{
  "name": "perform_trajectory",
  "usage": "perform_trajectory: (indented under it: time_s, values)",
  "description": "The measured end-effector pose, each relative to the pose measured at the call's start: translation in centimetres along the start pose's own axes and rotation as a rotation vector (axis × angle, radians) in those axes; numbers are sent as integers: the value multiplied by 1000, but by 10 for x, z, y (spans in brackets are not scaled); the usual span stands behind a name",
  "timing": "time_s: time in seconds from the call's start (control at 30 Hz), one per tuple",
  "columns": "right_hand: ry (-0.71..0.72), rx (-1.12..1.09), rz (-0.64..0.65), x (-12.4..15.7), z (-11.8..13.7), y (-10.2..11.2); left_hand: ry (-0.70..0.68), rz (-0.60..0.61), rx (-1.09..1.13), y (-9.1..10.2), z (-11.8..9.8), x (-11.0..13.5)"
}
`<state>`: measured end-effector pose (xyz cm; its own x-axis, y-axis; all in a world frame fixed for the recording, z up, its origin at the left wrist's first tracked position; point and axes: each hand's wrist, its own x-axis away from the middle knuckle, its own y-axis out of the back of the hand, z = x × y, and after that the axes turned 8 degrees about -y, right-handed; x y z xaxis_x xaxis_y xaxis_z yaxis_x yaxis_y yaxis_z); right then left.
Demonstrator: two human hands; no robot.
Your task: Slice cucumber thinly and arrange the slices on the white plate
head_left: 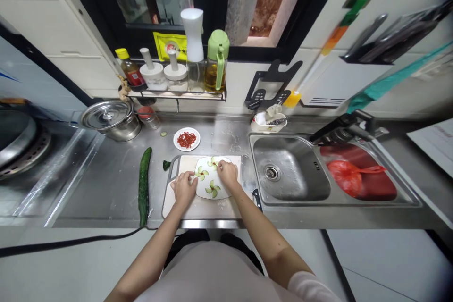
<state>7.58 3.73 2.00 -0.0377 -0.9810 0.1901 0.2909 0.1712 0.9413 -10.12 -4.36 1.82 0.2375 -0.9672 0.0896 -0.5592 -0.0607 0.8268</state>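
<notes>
From my remote seat I see a steel counter [95, 188] across mid-frame, a sink [300, 174] at right, a dark-framed window [211, 9] up top. Centre, on a board [212, 212], lies the white plate [202, 190] of green-edged slices [213, 189] — left hand [184, 188] loosely curled at its left edge, right hand [228, 174] bunched over its upper right, contents hidden.

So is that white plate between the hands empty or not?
Not empty: three groups of green-edged slices lie on the white plate, one close by the right hand.

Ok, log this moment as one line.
left hand: at plate's left edge; right hand: at far cucumber pinwheel; plate: on cutting board
</notes>
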Motion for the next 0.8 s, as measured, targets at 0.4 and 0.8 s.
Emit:
perform_trajectory:
  time_s: [0.4, 0.8]
  values:
    - [60, 44, 25, -2, 4, -2, -41, 7, -13, 0, -5, 6]
    - [-59, -157, -115, 9, -37, 31, 39, -30, 97, 3, 14, 10]
